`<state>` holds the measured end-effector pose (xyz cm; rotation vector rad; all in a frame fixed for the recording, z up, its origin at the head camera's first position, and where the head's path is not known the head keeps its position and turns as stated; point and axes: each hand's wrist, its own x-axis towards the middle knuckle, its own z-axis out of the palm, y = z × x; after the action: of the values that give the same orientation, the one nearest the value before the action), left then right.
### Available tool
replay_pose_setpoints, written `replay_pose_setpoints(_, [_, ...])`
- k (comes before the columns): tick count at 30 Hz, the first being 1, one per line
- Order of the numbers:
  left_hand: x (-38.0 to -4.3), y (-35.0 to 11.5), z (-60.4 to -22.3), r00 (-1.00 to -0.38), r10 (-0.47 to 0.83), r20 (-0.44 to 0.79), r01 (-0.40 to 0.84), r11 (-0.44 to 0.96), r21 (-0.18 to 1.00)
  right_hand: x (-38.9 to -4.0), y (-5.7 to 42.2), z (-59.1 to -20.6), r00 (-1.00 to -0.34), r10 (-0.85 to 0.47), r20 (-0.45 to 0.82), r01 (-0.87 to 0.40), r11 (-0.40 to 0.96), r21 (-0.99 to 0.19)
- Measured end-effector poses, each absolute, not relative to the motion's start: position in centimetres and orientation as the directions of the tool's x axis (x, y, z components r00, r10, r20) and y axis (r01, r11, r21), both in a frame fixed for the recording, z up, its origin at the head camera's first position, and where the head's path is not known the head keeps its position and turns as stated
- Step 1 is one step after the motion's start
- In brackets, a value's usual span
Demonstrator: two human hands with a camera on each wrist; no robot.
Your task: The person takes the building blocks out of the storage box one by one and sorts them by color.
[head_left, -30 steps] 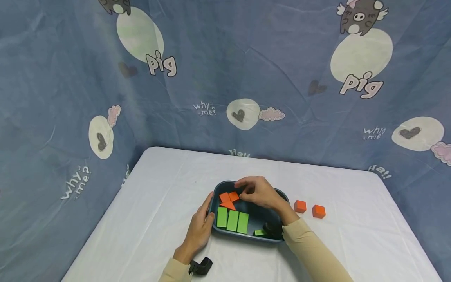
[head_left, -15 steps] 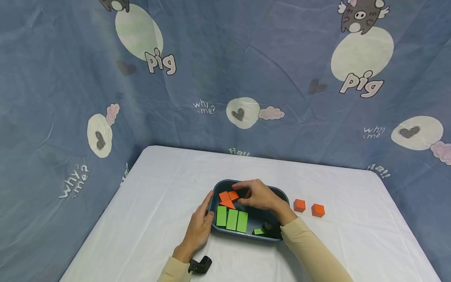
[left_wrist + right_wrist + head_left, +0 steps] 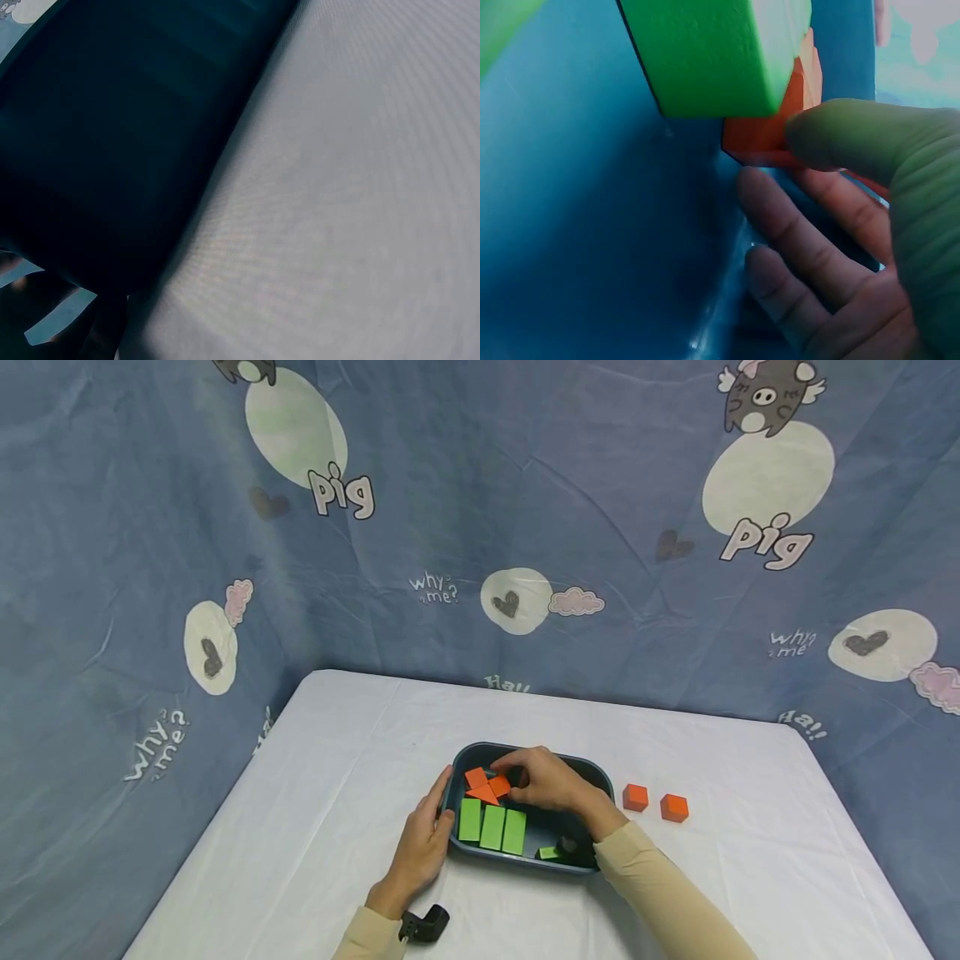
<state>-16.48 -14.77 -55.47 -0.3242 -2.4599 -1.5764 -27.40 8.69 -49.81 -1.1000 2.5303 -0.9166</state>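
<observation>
Here, an orange block (image 3: pixel 499 786) is pinched between thumb and fingertips of the right hand (image 3: pixel 551 779), inside the tray (image 3: pixel 546 823).
The tray's outer wall is flanked by the left hand (image 3: pixel 422 847), fingers straight. Should the pinched block be twisted, the other orange blocks (image 3: pixel 476 777), crowded close, could be shoved askew, or the green blocks (image 3: pixel 492 827) caught.

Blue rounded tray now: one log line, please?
left hand: touches blue rounded tray; right hand: pinches orange block inside; two orange cubes: outside
</observation>
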Motion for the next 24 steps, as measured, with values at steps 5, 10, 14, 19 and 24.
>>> replay_pose_setpoints(5, [-16.44,-14.73,-55.46,-0.957,0.073,0.282,0.287,0.404,0.869,-27.49,8.51,-50.16,-0.667,-0.745,0.014,-0.610,0.536,-0.584])
replay_pose_setpoints(10, [-16.47,-14.72,-55.43,-0.956,0.077,0.283,0.289,0.401,0.869,-27.45,8.45,-50.17,-0.656,-0.755,0.008,-0.619,0.532,-0.578])
replay_pose_setpoints(14, [-16.47,-14.72,-55.41,-0.955,0.075,0.287,0.292,0.401,0.868,-27.41,8.45,-50.21,-0.659,-0.752,0.006,-0.624,0.542,-0.564])
replay_pose_setpoints(19, [-16.52,-14.71,-55.42,-0.955,0.080,0.286,0.294,0.401,0.868,-27.41,8.48,-50.26,-0.659,-0.752,0.003,-0.627,0.547,-0.555])
replay_pose_setpoints(24, [-16.53,-14.64,-55.41,-0.954,0.079,0.288,0.295,0.396,0.869,-27.32,8.54,-49.98,-0.675,-0.738,-0.017,-0.602,0.563,-0.566])
